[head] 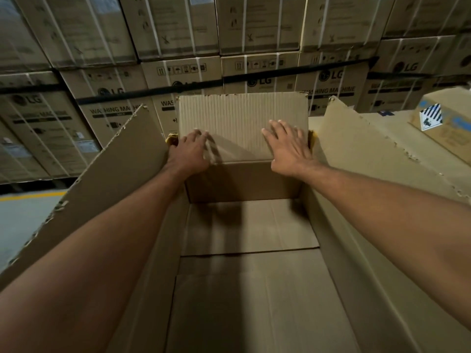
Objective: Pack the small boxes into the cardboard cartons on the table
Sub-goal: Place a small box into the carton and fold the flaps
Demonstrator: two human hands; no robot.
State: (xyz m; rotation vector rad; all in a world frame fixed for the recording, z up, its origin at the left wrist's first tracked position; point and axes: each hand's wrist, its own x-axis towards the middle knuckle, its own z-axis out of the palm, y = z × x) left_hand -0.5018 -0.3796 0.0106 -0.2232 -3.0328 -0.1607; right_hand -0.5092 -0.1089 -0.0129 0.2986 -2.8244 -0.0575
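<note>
A large brown cardboard carton stands open right below me, and nothing lies on its bare floor. Its far flap stands upright, and the side flaps lean outward to left and right. My left hand rests near the fold at the far flap's lower left corner, fingers loosely curled and blurred. My right hand lies flat on the far flap's lower right, fingers spread. Neither hand holds a small box. No small boxes show inside the carton.
A smaller carton with blue print and a black-striped diamond label sits at the right on the table surface. A wall of strapped washing machine cartons fills the background. Grey floor with a yellow line shows at left.
</note>
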